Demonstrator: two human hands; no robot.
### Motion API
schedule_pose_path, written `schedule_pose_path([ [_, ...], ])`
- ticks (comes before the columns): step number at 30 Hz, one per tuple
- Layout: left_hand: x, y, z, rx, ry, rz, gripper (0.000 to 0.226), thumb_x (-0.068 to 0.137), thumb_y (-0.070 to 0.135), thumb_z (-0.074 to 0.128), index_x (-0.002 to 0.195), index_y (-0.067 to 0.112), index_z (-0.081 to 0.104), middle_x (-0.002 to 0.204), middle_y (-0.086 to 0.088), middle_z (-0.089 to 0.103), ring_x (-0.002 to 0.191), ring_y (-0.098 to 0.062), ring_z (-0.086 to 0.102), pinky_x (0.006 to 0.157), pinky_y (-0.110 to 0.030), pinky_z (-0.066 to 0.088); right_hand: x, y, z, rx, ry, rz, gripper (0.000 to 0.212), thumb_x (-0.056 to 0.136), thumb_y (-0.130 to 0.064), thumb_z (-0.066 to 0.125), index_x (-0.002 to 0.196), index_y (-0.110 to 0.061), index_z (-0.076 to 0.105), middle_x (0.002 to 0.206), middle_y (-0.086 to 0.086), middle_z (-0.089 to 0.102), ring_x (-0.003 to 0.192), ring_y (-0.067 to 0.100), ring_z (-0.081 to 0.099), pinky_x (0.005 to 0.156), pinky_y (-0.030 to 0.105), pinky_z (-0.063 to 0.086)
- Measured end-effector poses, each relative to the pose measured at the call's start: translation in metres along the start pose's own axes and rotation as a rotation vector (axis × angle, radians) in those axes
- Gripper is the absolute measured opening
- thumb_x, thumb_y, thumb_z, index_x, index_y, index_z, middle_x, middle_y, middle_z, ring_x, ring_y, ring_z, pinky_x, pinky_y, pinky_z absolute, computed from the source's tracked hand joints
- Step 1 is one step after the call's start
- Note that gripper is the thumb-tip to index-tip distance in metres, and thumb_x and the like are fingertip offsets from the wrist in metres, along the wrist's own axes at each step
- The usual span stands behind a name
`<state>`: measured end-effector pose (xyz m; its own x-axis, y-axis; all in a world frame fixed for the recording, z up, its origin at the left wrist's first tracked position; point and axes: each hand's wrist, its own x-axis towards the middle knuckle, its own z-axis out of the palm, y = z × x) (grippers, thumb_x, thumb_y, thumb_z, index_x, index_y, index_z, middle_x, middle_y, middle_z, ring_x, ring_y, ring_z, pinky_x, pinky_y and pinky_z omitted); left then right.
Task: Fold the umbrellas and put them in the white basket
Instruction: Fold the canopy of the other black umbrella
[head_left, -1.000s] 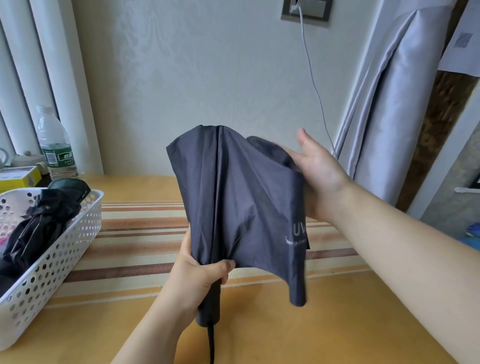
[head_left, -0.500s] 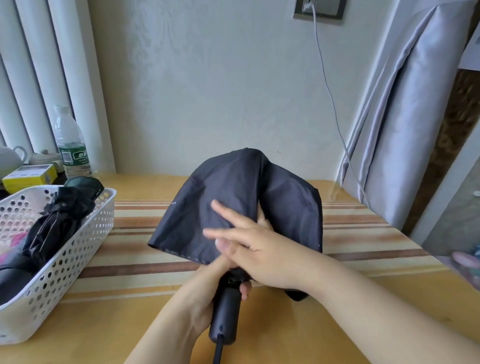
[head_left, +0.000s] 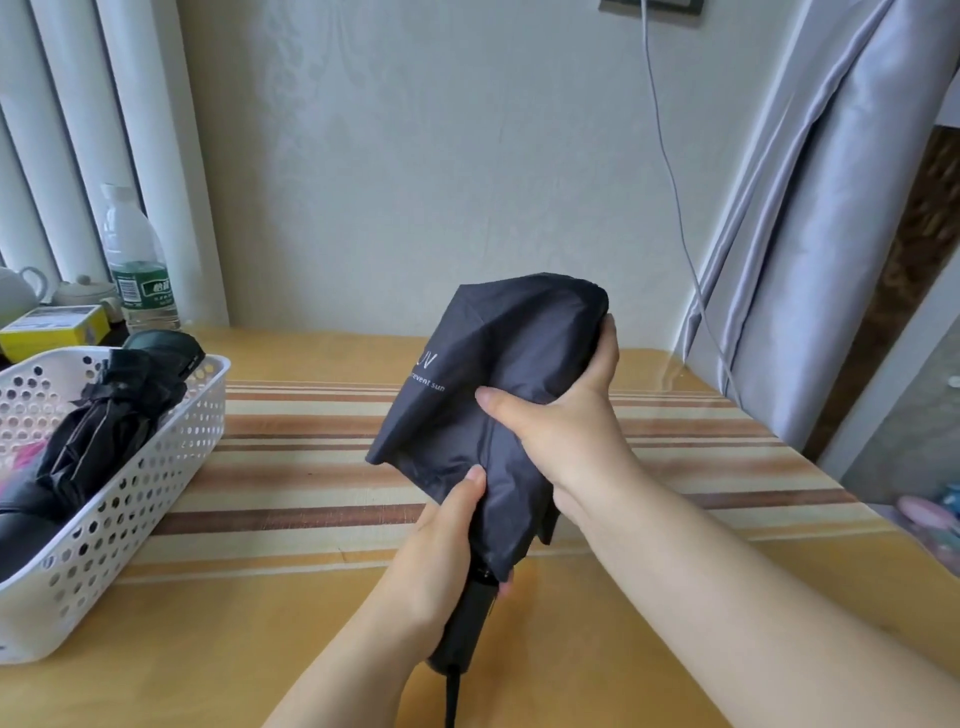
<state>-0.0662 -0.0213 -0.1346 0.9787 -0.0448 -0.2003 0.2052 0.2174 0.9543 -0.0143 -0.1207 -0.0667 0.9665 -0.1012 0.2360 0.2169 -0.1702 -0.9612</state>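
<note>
Grey umbrella (head_left: 498, 395) in both hands' grip, well right of white basket (head_left: 156, 467).

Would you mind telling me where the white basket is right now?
In the head view, the white basket sits at the table's left edge, left of the grey umbrella being held, with a water bottle behind it.

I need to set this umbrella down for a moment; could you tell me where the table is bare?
Bare tabletop lies between the white basket and the left hand, and right of the right hand. The basket is crowded with folded umbrellas.
</note>
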Motion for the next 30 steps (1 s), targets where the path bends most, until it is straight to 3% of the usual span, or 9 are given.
schedule_pose_path([
  [3,-0.004,0.004,0.003,0.029,0.047,0.067,0.042,0.095,0.051,0.043,0.107,0.014,0.057,0.072,-0.012,0.067,0.061,-0.019,0.063,0.058,-0.025,0.052,0.003,0.0,0.001,0.05,0.072,-0.02,0.111,0.076,-0.005,0.073,0.146,-0.054,0.003,0.104,-0.03,0.044,0.087,-0.004,0.053,0.089,0.033,0.049],
  [6,0.001,-0.001,0.004,0.256,0.267,0.264,0.065,0.09,0.047,0.051,0.146,0.035,0.019,0.08,0.009,0.068,0.076,-0.013,0.065,0.071,-0.03,0.051,0.007,0.003,0.0,0.006,0.18,-0.068,0.111,0.075,-0.005,0.07,0.145,-0.055,0.001,0.13,-0.018,0.046,0.095,0.002,0.055,0.094,0.034,0.048],
  [10,-0.002,-0.012,0.007,0.837,0.41,0.737,0.085,0.075,0.053,0.054,0.147,0.022,0.02,0.11,0.005,0.056,0.087,-0.013,0.062,0.061,-0.019,0.045,0.004,0.002,0.003,-0.047,0.286,-0.181,0.112,0.067,-0.012,0.068,0.139,-0.063,-0.003,0.149,-0.011,0.035,0.133,0.018,0.042,0.108,0.044,0.041],
  [13,0.0,-0.017,0.013,1.021,0.3,0.69,0.097,0.064,0.068,0.036,0.147,0.046,-0.01,0.114,0.011,0.04,0.085,-0.012,0.059,0.053,-0.015,0.037,0.003,0.006,0.01,0.0,0.258,-0.253,0.113,0.071,-0.007,0.069,0.137,-0.065,-0.001,0.15,-0.013,0.034,0.136,0.014,0.039,0.109,0.043,0.04],
  [15,0.0,-0.012,0.009,0.838,0.298,0.659,0.092,0.068,0.066,0.044,0.14,0.055,-0.012,0.112,0.022,0.041,0.094,-0.007,0.056,0.062,-0.016,0.039,-0.003,0.007,0.017,0.081,0.205,-0.275,0.114,0.07,-0.006,0.07,0.138,-0.065,0.0,0.149,-0.014,0.033,0.136,0.009,0.039,0.109,0.041,0.04],
  [18,0.003,-0.002,-0.001,0.443,0.22,0.581,0.079,0.075,0.029,0.076,0.125,0.063,0.025,0.088,0.04,0.061,0.089,0.015,0.058,0.068,-0.006,0.043,-0.012,0.002,0.023,0.073,0.139,-0.272,0.116,0.066,-0.014,0.075,0.134,-0.07,0.001,0.144,-0.018,0.035,0.134,0.008,0.04,0.109,0.04,0.04],
  [23,0.003,0.011,-0.012,-0.07,-0.025,0.278,0.043,0.07,0.004,0.082,0.105,0.017,0.06,0.062,-0.003,0.06,0.046,-0.018,0.05,0.046,-0.027,0.045,0.001,-0.013,-0.01,-0.176,-0.091,-0.171,0.09,0.07,-0.061,0.068,0.145,-0.052,0.019,0.142,-0.008,0.045,0.123,0.008,0.05,0.105,0.037,0.043],
  [27,0.003,0.014,-0.018,-0.265,-0.095,0.163,0.045,0.059,0.01,0.076,0.1,0.011,0.057,0.063,-0.013,0.057,0.042,-0.02,0.045,0.044,-0.028,0.044,0.022,-0.023,-0.063,-0.631,0.04,-0.129,0.067,0.086,-0.05,0.06,0.144,-0.027,0.037,0.138,-0.001,0.04,0.127,0.018,0.044,0.11,0.036,0.035],
  [30,0.004,0.012,-0.018,-0.33,-0.143,0.125,0.047,0.055,0.001,0.072,0.098,0.01,0.056,0.065,-0.012,0.062,0.043,-0.02,0.05,0.046,-0.027,0.049,0.026,-0.02,-0.08,-0.565,-0.088,0.019,0.034,0.085,-0.042,0.067,0.112,-0.022,0.062,0.112,-0.003,0.066,0.102,0.018,0.064,0.094,0.042,0.051],
])
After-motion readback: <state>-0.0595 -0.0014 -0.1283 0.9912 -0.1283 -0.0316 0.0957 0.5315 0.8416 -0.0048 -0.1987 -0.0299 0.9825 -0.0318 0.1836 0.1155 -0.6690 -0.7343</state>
